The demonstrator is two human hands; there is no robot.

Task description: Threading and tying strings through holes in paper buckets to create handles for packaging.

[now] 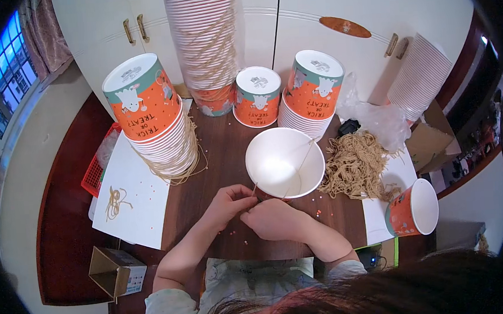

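Threading a thin tan string point(300, 164) through the near wall of an upright white paper bucket point(284, 162) at the middle of the dark wooden table point(222, 153). Left hand point(229, 202) with grip pinching the string end just at the bucket's rim; right hand point(273, 218) curled against the bucket's lower wall, grip closed, though hard to tell on what. Next, probably: drawing the string through and knotting it, calling for a steady pinch and a braced bucket.

Upside-down orange-and-teal buckets with white cartoon figures: one stack point(151, 114) at left, wound with string, two more point(312, 90) behind. Tall white stack point(204, 45) at back, also tied. Loose heap of strings point(355, 165) right of the bucket, beside a tipped orange bucket point(413, 206). Red basket point(96, 166) and small cardboard box point(115, 270) at far left.
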